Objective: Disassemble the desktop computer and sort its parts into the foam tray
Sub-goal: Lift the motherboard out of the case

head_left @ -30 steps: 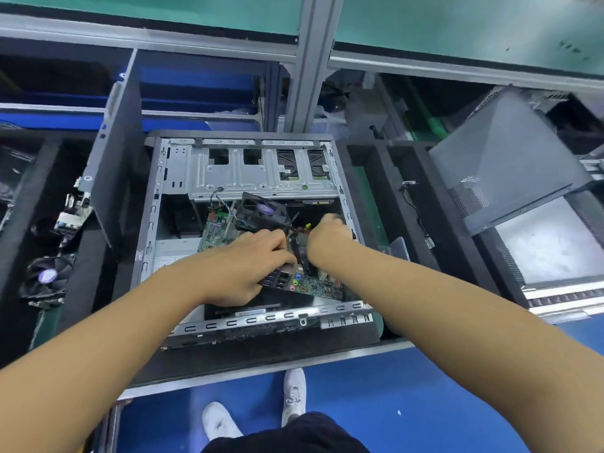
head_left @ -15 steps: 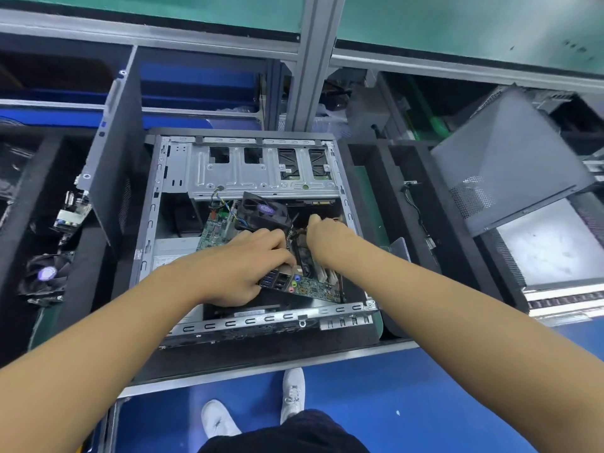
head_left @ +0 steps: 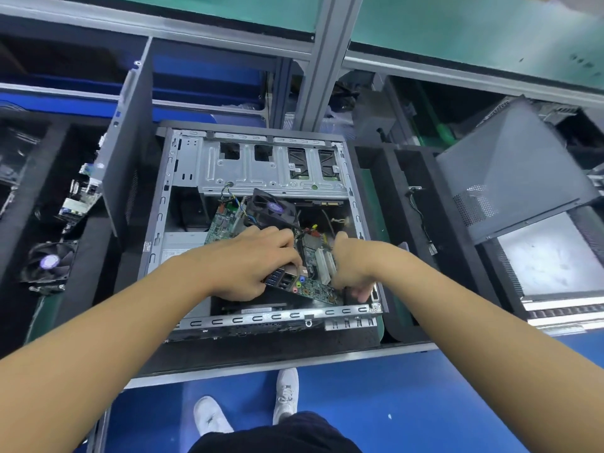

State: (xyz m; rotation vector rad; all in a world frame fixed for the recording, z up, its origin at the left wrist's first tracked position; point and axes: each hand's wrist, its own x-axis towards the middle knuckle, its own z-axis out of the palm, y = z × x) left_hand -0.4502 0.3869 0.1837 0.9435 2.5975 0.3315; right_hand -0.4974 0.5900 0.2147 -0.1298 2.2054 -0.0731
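- The board [head_left: 318, 291] sits tilted inside the case [head_left: 258, 318], with a fan [head_left: 273, 209] on its far part.
- Left hand [head_left: 248, 263] wraps the port block at the board's near-left end. Right hand [head_left: 351, 266] curls around the near-right edge, thumb up. Both are grasping.
- To me it looks stiff but fragile: lightish, top-heavy with that fan, and thin enough to flex.
- I'd hold only the edges and port block, never the chips.
- Wires [head_left: 338, 220] at the far right could snag, I reckon.
- The foam tray [head_left: 93, 256] flanks the case on the left and right, well apart from both hands.
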